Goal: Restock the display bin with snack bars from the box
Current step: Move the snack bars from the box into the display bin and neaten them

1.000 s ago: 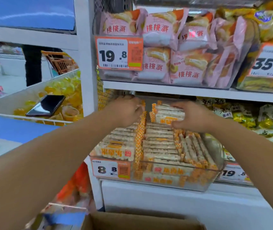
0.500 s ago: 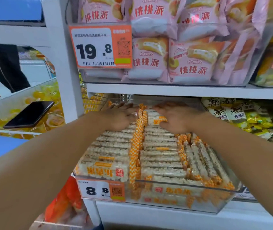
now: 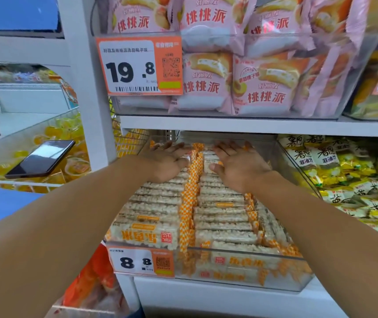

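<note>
pressing flat on the back rows, the left hand (image 3: 168,160) and the right hand (image 3: 238,162) lie apart, fingers straight, gripping nothing. under them the pale puffed-rice snack bars in clear wrappers with orange checked ends (image 3: 222,216) fill the clear plastic display bin (image 3: 247,280) on the lower white shelf. most bars lie with the long axis left to right; a few at the right edge run front to back. each hand covers its own column. the box is not in view, so i judge the next reach goes down, toward the person.
</note>
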